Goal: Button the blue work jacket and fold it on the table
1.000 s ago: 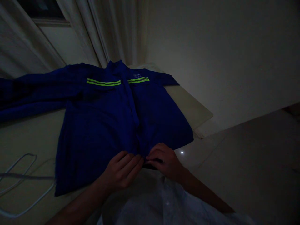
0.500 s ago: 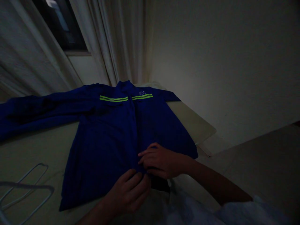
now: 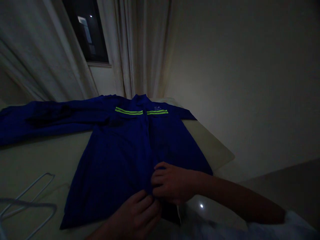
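A blue work jacket (image 3: 120,160) with yellow-green stripes across the chest is spread front side up, collar at the far end. My left hand (image 3: 138,213) has its fingers closed on the jacket's lower front edge, near the middle opening. Just above and right of it, my right hand (image 3: 172,183) grips the same front edge with curled fingers. The fingertips of both hands almost meet, and they hide the bit of cloth or fastener between them. Below my right hand a dark inner part of the jacket shows.
The jacket lies on a pale flat surface (image 3: 207,140) with a rounded corner at the right. White wire hangers (image 3: 32,203) lie at the left front. Behind are curtains (image 3: 140,43), a dark window (image 3: 87,33) and a plain wall (image 3: 237,83). The room is dim.
The view has shifted, so the scene sits lower and a little to the right. My right hand's fingers are more curled now; both hands stay at the jacket's lower front edge.
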Demonstrator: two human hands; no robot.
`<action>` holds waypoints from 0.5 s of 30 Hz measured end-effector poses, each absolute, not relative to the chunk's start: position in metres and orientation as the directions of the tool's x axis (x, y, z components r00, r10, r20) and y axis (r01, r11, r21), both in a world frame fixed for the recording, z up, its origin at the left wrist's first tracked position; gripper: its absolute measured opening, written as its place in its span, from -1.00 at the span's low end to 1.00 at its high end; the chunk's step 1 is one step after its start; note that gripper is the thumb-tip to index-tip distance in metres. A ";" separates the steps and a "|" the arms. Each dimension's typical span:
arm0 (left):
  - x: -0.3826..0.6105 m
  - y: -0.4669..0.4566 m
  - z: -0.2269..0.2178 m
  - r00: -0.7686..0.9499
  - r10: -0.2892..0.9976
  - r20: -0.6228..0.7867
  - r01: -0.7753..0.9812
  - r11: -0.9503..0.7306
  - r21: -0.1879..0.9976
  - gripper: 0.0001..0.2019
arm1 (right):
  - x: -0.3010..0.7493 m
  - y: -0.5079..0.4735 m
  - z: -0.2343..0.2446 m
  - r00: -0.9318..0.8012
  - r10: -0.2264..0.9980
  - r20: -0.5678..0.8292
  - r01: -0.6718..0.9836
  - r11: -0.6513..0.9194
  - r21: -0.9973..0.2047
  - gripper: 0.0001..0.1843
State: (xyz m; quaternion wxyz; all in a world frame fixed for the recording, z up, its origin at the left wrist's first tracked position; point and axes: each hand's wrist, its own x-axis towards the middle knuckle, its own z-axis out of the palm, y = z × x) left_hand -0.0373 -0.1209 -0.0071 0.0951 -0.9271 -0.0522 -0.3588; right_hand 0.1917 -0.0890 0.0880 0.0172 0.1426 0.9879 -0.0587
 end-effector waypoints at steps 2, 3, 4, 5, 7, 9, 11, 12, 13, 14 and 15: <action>-0.037 -0.121 -0.008 0.737 0.030 0.675 0.160 -0.978 -0.132 -0.87 | 0.190 -0.087 0.087 -0.962 0.263 -0.070 0.270 0.956 -0.116 -0.91; -0.038 -0.121 -0.009 0.732 0.035 0.680 0.164 -0.978 -0.126 -0.87 | 0.190 -0.087 0.086 -0.957 0.276 -0.088 0.285 0.953 -0.099 -0.91; -0.038 -0.121 -0.010 0.729 0.042 0.683 0.172 -0.977 -0.124 -0.86 | 0.189 -0.087 0.085 -0.947 0.303 -0.107 0.311 0.947 -0.076 -0.90; -0.039 -0.121 -0.012 0.728 0.049 0.684 0.184 -0.975 -0.126 -0.86 | 0.189 -0.087 0.083 -0.933 0.337 -0.126 0.346 0.937 -0.053 -0.88; -0.040 -0.122 -0.016 0.728 0.069 0.682 0.220 -0.966 -0.138 -0.85 | 0.189 -0.088 0.081 -0.902 0.405 -0.153 0.413 0.910 -0.030 -0.88; -0.039 -0.124 -0.021 0.747 0.098 0.657 0.264 -0.952 -0.157 -0.80 | 0.190 -0.090 0.080 -0.878 0.448 -0.167 0.461 0.886 -0.043 -0.89; -0.036 -0.128 -0.024 0.765 0.137 0.629 0.303 -0.939 -0.165 -0.76 | 0.190 -0.091 0.081 -0.871 0.456 -0.180 0.474 0.878 -0.069 -0.87; -0.033 -0.130 -0.025 0.769 0.153 0.620 0.315 -0.935 -0.160 -0.76 | 0.191 -0.091 0.082 -0.874 0.449 -0.188 0.470 0.879 -0.083 -0.85; -0.030 -0.132 -0.025 0.763 0.166 0.624 0.324 -0.934 -0.148 -0.79 | 0.191 -0.090 0.083 -0.877 0.439 -0.197 0.463 0.881 -0.099 -0.84; -0.028 -0.133 -0.024 0.745 0.177 0.643 0.333 -0.934 -0.128 -0.82 | 0.191 -0.089 0.084 -0.880 0.426 -0.209 0.455 0.883 -0.116 -0.83; -0.025 -0.134 -0.023 0.721 0.184 0.669 0.337 -0.935 -0.106 -0.84 | 0.192 -0.087 0.086 -0.884 0.411 -0.222 0.446 0.885 -0.135 -0.82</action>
